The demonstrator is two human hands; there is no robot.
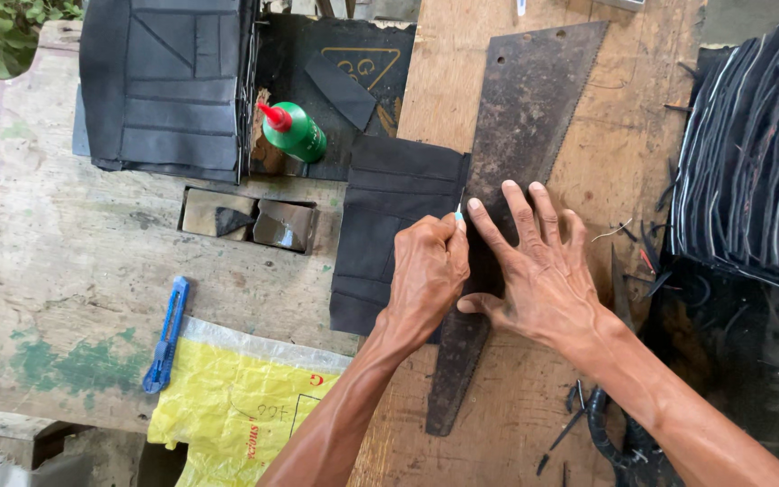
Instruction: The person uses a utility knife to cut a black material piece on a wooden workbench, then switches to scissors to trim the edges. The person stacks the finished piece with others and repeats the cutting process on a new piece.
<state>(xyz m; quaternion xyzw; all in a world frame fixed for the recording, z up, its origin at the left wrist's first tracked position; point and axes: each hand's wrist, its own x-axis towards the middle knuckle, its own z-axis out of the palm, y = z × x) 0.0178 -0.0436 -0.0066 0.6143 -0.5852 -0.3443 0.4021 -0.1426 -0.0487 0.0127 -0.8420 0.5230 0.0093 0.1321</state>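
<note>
Head view, only one: left hand (pixel 427 271) is curled tight around a thin blade or scribing tool (pixel 459 210), pale tip poking out above the knuckles, tip sitting right at the right edge of a black rubber sheet piece (pixel 388 225). Fingers closed on the tool, thumb side hidden, so exact pinch can't be made out. Right hand (pixel 534 266) lies flat, palm down, fingers spread wide and pointing up-frame, pressing on a rusty old saw blade (pixel 520 117) where it overlaps the black piece; index fingertip is just beside the tool tip. The saw blade runs diagonally from upper right down to a narrow end near the lower centre, its straight edge lying along the black piece's right side, teeth on the far edge. The black piece lies flat on the worn wooden bench (pixel 65 271), mid-frame, left of the saw. Above it: a green glue bottle (pixel 295 133) with red nozzle, lying tilted on another dark sheet. Upper left: a larger black stitched panel (pixel 164 81). Between them and the hands: a rectangular cut-out in the bench (pixel 250 219) with scraps inside. Blue utility knife (pixel 166 335) lies lower left, well apart from both hands, touching the edge of a yellow plastic sack (pixel 227 406). Right edge: tall stack of black cut sheets (pixel 755 144). Black offcuts scattered lower right.
</note>
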